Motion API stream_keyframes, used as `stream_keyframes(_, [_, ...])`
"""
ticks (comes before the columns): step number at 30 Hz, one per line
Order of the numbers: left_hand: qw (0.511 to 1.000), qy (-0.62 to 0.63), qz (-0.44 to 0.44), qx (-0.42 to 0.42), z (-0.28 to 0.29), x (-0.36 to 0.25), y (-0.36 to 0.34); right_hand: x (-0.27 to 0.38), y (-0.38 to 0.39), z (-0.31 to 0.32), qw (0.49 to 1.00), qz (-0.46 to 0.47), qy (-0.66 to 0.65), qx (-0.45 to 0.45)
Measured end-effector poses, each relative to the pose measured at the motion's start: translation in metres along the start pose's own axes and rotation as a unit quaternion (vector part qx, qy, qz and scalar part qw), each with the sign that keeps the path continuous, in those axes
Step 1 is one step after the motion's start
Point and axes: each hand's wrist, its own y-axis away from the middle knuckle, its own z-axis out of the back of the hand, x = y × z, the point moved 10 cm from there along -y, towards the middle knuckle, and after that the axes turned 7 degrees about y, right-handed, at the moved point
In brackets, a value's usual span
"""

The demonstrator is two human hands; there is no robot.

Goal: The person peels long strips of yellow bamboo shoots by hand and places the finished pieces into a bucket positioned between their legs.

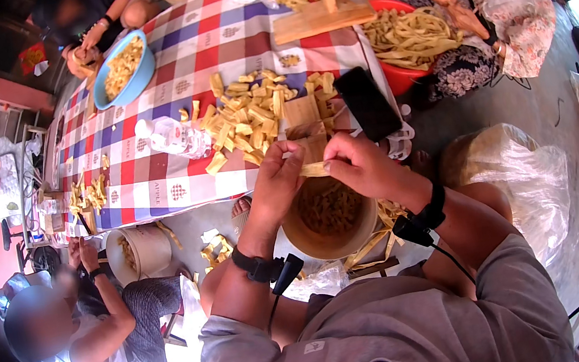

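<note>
My left hand (277, 185) and my right hand (363, 164) meet at the table's near edge. Between their fingertips they pinch a short pale-yellow strip (315, 170), one hand at each end. Directly below is a round beige bucket (343, 251) holding many small brownish-yellow pieces (332, 212). Just beyond my hands, a small wooden block (302, 112) stands on the table beside a heap of cut yellow pieces (249, 121). What kind of plant or food the pieces are, I cannot make out.
A black phone (368, 103) and a clear plastic bottle (175, 137) lie on the checkered tablecloth (153, 168). Farther off are a blue basin (151, 65), a wooden board (321, 19) and a red basin (401, 78) of long strips. Several people sit around; a plastic bag (521, 176) is at my right.
</note>
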Motion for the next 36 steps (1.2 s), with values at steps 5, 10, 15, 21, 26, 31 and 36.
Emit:
stream_keyframes(5, [0.999, 0.016, -0.039, 0.031, 0.0, 0.0, -0.005, -0.004, -0.005, 0.013, 0.999, 0.003, 0.019, -0.044])
stream_keyframes(10, [0.996, -0.047, -0.073, 0.013, 0.006, -0.002, -0.009, -0.012, -0.01, 0.012, 0.995, 0.028, 0.041, -0.087])
stream_keyframes(15, [0.994, -0.064, -0.083, -0.026, 0.01, -0.003, -0.01, -0.02, -0.015, 0.011, 0.994, 0.019, 0.022, -0.101])
stream_keyframes(21, [0.988, -0.089, -0.112, -0.061, 0.015, -0.001, -0.012, -0.025, -0.017, 0.009, 0.989, 0.042, 0.034, -0.135])
stream_keyframes(26, [0.968, -0.161, -0.174, -0.077, 0.015, -0.006, -0.014, -0.027, -0.019, 0.009, 0.988, 0.027, 0.071, -0.135])
stream_keyframes(31, [0.924, -0.296, -0.206, -0.131, 0.029, 0.003, -0.016, -0.031, -0.015, 0.004, 0.977, 0.005, 0.18, -0.115])
stream_keyframes(36, [0.996, 0.077, -0.015, -0.052, 0.028, 0.02, -0.013, -0.031, -0.011, 0.015, 0.983, 0.017, 0.098, -0.157])
